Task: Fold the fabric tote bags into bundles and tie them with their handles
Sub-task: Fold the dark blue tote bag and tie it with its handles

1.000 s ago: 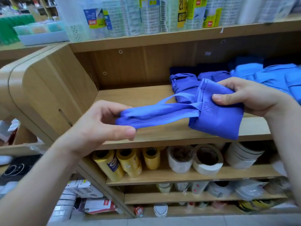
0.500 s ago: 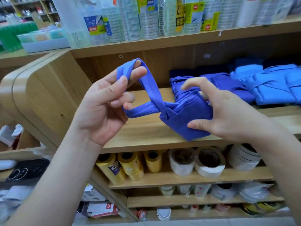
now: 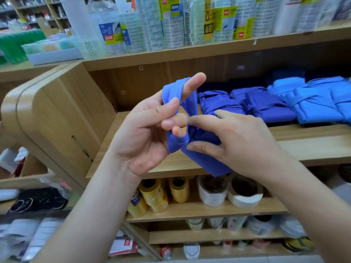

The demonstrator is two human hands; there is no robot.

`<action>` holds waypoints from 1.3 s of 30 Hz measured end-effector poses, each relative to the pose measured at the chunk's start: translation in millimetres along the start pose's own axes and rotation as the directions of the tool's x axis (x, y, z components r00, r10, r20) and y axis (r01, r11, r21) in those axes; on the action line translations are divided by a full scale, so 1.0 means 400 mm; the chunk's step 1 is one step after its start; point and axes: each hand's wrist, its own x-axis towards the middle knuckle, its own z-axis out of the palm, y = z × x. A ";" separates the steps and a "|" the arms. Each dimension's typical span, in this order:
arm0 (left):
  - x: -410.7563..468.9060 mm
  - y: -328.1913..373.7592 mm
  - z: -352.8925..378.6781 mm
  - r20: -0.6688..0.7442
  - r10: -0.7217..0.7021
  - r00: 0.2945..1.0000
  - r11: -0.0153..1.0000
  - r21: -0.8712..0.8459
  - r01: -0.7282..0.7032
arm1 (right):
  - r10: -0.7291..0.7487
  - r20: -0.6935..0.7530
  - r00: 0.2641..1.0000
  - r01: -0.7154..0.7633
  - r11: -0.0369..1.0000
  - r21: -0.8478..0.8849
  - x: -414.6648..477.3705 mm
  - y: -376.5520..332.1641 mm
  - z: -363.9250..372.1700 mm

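Note:
A folded blue-violet tote bag bundle point(image 3: 207, 160) hangs in the air in front of the wooden shelf point(image 3: 303, 145). My right hand point(image 3: 239, 141) grips the bundle from above, thumb under and fingers over it. Its handle point(image 3: 175, 90) loops up and around the fingers of my left hand point(image 3: 148, 133), which pinches the strap between thumb and index finger. The bundle's upper part is hidden behind my right hand.
Several tied blue bundles point(image 3: 266, 105) and lighter blue ones point(image 3: 315, 103) lie in a row on the shelf behind my hands. Tape rolls point(image 3: 212, 188) fill the shelf below, packaged goods point(image 3: 171, 21) the one above. A rounded wooden shelf end point(image 3: 47, 114) stands at left.
My left hand lifted the handle from a flat stretch into a loop over the bundle, then drew it closer. My right hand turned over the bundle and now meets the left fingers.

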 end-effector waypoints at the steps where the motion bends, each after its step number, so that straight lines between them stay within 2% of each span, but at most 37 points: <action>1: 0.001 -0.003 -0.001 -0.013 -0.005 1.000 0.998 -0.063 0.004 | 0.011 0.042 0.999 -0.013 0.999 0.031 0.006 0.003 -0.003; 3: 0.005 -0.005 0.000 -0.115 -0.003 0.993 0.986 -0.168 -0.016 | 0.021 0.156 0.988 -0.049 0.982 0.181 0.012 0.015 -0.002; 5: 0.010 0.003 0.005 -0.327 0.001 0.945 0.984 -0.168 -0.059 | -0.027 0.253 0.967 -0.085 0.902 0.422 0.013 0.034 -0.005; 6: 0.008 0.009 0.004 -0.430 0.001 0.903 0.992 -0.111 -0.054 | -0.061 0.309 0.949 -0.121 0.835 0.537 0.014 0.048 -0.011; 8: -0.010 0.018 -0.016 -0.568 -0.008 0.823 0.997 0.060 0.051 | -0.148 0.439 0.886 -0.216 0.705 0.675 0.013 0.078 -0.034; 9: -0.023 0.022 -0.030 -0.604 -0.020 0.796 0.977 0.157 0.144 | -0.182 0.480 0.858 -0.255 0.662 0.705 0.013 0.094 -0.044; 11: -0.049 0.033 -0.069 -0.612 -0.040 0.790 0.893 0.332 0.303 | -0.200 0.524 0.828 -0.311 0.613 0.726 0.012 0.124 -0.055; 13: -0.074 0.052 -0.103 -0.545 -0.022 0.838 0.806 0.487 0.337 | -0.217 0.546 0.809 -0.346 0.575 0.741 0.014 0.146 -0.056; 15: -0.080 0.076 -0.113 -0.314 0.011 0.949 0.669 0.708 0.227 | -0.249 0.557 0.792 -0.358 0.550 0.754 0.012 0.158 -0.048; 16: -0.074 0.076 -0.101 -0.165 -0.022 0.986 0.534 0.832 0.151 | -0.273 0.555 0.785 -0.358 0.531 0.768 0.011 0.158 -0.044; 17: -0.063 0.067 -0.081 -0.047 -0.074 0.996 0.358 0.931 0.070 | -0.294 0.551 0.781 -0.367 0.498 0.785 0.009 0.157 -0.039; 19: -0.035 0.031 -0.039 0.138 -0.054 0.989 -0.057 0.988 -0.141 | -0.336 0.549 0.765 -0.410 0.402 0.819 0.009 0.153 -0.035; 20: -0.022 0.010 -0.024 0.226 0.000 0.974 -0.168 0.960 -0.223 | -0.357 0.551 0.754 -0.435 0.356 0.827 0.008 0.152 -0.034; 21: -0.011 -0.003 -0.019 0.268 0.055 0.962 -0.185 0.949 -0.254 | -0.370 0.550 0.749 -0.454 0.319 0.832 0.006 0.153 -0.035; 22: -0.006 -0.004 -0.024 0.238 0.092 0.967 -0.105 0.968 -0.228 | -0.377 0.548 0.747 -0.464 0.295 0.835 0.004 0.157 -0.034; 24: -0.006 0.026 -0.045 0.065 0.055 0.996 0.258 0.963 -0.077 | -0.374 0.540 0.754 -0.480 0.247 0.842 -0.008 0.174 -0.026; 26: -0.014 0.063 -0.067 0.019 0.017 1.000 0.623 0.782 -0.025 | -0.344 0.532 0.774 -0.507 0.166 0.846 -0.022 0.192 -0.012; 28: -0.021 0.070 -0.069 0.087 0.017 0.996 0.832 0.552 -0.062 | -0.344 0.522 0.781 -0.526 0.090 0.846 -0.034 0.201 0.001; 30: -0.016 0.060 -0.057 0.096 0.020 0.995 0.933 0.356 -0.053 | -0.341 0.524 0.781 -0.551 0.021 0.834 -0.039 0.195 0.003; 32: -0.009 0.053 -0.049 0.111 -0.006 0.994 0.979 0.205 -0.017 | -0.266 0.523 0.810 -0.530 0.050 0.846 -0.037 0.183 -0.006; 34: -0.003 0.053 -0.047 0.165 -0.040 0.985 0.994 0.104 0.023 | -0.149 0.489 0.859 -0.453 0.222 0.863 -0.032 0.168 -0.026; 36: 0.003 0.055 -0.043 0.185 -0.079 0.980 0.992 0.111 0.059 | -0.059 0.407 0.911 -0.338 0.457 0.823 -0.030 0.151 -0.052; 39: 0.008 0.046 -0.048 0.215 -0.119 0.969 0.986 0.138 0.090 | 0.028 0.273 0.962 -0.197 0.762 0.617 -0.044 0.126 -0.076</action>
